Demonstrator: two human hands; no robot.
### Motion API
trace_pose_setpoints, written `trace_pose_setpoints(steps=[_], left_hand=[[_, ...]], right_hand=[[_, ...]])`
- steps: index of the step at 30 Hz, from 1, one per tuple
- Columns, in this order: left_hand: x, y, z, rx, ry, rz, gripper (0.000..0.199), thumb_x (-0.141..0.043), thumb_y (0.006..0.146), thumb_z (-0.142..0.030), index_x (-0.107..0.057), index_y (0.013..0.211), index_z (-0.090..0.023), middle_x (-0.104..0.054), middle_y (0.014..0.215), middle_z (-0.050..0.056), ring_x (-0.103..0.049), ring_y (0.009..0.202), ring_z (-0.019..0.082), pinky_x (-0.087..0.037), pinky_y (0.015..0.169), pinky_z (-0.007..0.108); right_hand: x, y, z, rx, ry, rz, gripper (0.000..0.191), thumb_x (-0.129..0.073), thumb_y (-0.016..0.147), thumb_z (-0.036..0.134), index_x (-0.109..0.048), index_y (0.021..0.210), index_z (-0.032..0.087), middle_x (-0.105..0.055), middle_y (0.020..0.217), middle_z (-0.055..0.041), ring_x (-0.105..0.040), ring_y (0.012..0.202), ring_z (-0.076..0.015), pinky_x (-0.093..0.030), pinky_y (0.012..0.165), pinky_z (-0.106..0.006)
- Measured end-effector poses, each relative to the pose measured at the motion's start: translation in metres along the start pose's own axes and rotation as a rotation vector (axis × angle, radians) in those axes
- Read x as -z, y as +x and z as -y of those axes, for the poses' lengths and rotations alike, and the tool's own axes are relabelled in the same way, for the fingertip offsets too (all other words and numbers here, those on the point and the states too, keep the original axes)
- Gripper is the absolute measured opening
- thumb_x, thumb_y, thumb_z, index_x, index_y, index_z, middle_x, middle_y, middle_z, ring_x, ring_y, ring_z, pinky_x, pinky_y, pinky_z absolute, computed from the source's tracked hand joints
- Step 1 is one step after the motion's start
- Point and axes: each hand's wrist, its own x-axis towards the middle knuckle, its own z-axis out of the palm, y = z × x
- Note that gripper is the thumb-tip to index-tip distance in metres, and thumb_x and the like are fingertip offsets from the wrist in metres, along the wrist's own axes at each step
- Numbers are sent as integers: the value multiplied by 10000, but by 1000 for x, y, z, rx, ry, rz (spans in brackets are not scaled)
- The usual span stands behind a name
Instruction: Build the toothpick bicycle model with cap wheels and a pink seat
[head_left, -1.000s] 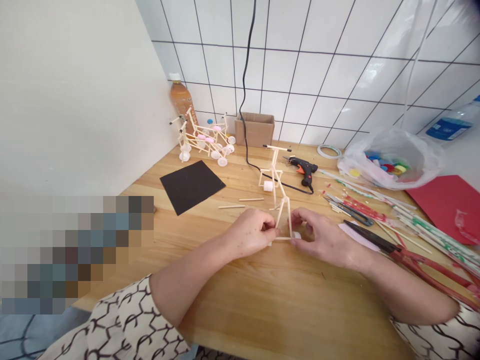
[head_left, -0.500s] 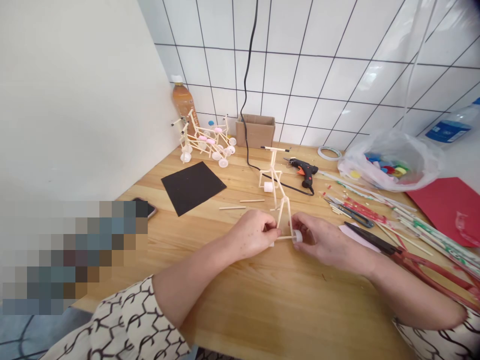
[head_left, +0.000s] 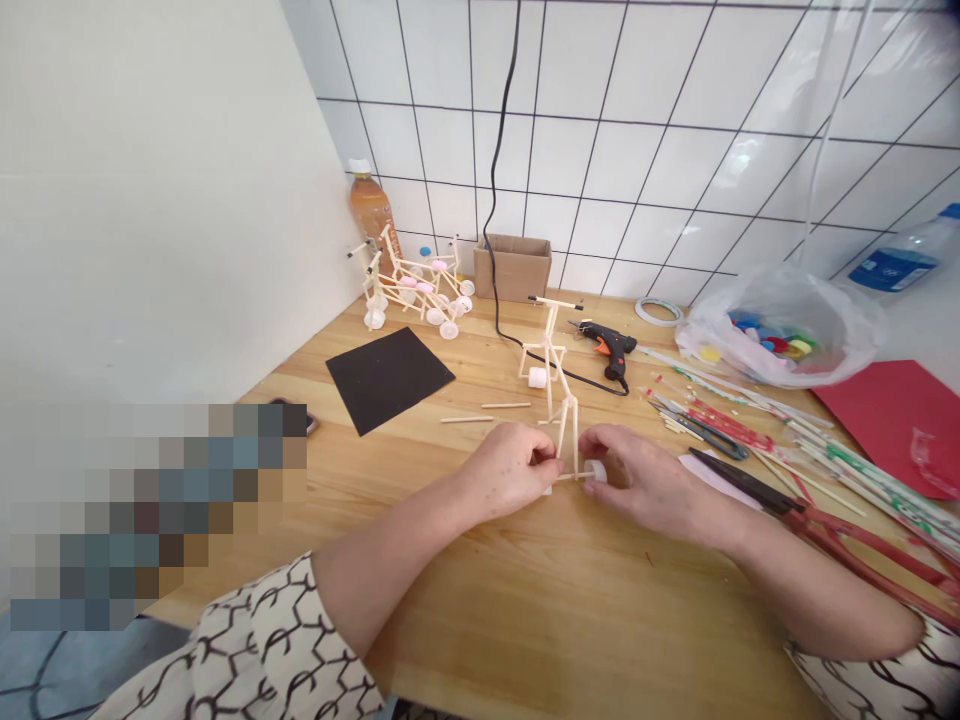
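Note:
A small tricycle model (head_left: 559,372) built of pale wooden sticks stands on the table before me, its handlebar tipped in black. My left hand (head_left: 517,465) pinches it low at the left, around the foot of one leg and the stick axle. A white cap just shows under those fingers. On the axle's right end sits a white bottle cap wheel (head_left: 595,470). My right hand (head_left: 637,475) curls its thumb and fingers around that cap; the fingers partly hide the contact. A pale pink roll-shaped front wheel (head_left: 537,377) hangs in the frame.
Similar finished models (head_left: 416,285) stand at back left beside a drink bottle (head_left: 371,210). A black sheet (head_left: 390,380), glue gun (head_left: 609,345) with cord, cardboard box (head_left: 513,268), bag of caps (head_left: 780,325), scissors (head_left: 780,490) and loose sticks lie around.
The right cap wheel has come slightly away from the right leg, with more axle showing between them. The leg has shifted a little left. Both hands stay nearly in place.

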Motion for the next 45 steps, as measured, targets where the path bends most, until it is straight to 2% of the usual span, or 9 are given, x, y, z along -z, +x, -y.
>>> trace_pose_setpoints(steps=[4,9,14,18,22,25,28,33,45], left_hand=[[1,0,0,5,-7,8,231,-520,754,-265,-574,560,-151,-574,524,-10,-444,475,90,-271,457,215],[0,1,1,18,-10,-3,225,-515,752,-264,-587,571,-152,-593,532,-5,-450,472,93,-271,454,216],[6,-3,-3,-5,5,-27,237,-537,750,-314,-613,591,-156,-586,536,-9,-471,496,99,-301,466,215],[28,4,0,-52,50,-201,256,-528,770,-359,-638,649,-162,-599,582,-3,-497,538,112,-366,526,232],[51,38,13,-73,62,-493,241,-551,761,-267,-628,968,-169,-661,932,62,-573,725,154,-451,682,288],[58,64,20,-130,-8,-487,376,-553,766,-215,-558,1135,-140,-623,1086,108,-571,939,188,-451,802,307],[57,77,22,-136,-35,-452,258,-541,778,-216,-620,1010,-136,-660,993,88,-595,893,172,-452,805,290],[53,72,26,-119,-47,-434,163,-512,777,-226,-643,758,-132,-621,645,19,-568,615,136,-448,616,254],[51,37,33,-54,-11,-558,162,-549,753,-260,-651,778,-137,-651,688,37,-584,647,150,-453,632,260]], right_hand=[[-4,4,2,30,68,-73,164,-547,783,314,-569,894,194,-617,894,-60,-555,842,-200,-428,746,-332],[-9,9,8,26,75,-121,100,-504,795,226,-552,716,188,-606,727,-32,-549,722,-180,-419,664,-303],[-10,8,11,15,75,-124,135,-482,800,208,-546,682,192,-589,678,-17,-533,670,-170,-407,628,-291],[-10,7,10,27,84,-109,137,-467,810,194,-559,709,190,-591,700,-20,-533,684,-169,-409,635,-288],[-10,7,8,39,66,-113,132,-475,808,189,-560,707,189,-585,704,-22,-534,700,-172,-412,641,-288],[-12,6,6,50,62,-123,135,-475,810,184,-551,699,188,-583,700,-24,-532,693,-170,-412,636,-285],[-13,6,4,54,62,-142,136,-480,807,178,-536,684,191,-580,693,-20,-530,692,-167,-412,636,-282],[-14,5,4,68,68,-158,151,-480,804,172,-512,658,195,-568,678,-12,-519,675,-160,-404,620,-274],[-9,7,6,111,71,-109,157,-478,801,180,-518,649,190,-548,652,-2,-501,630,-142,-395,596,-258]])
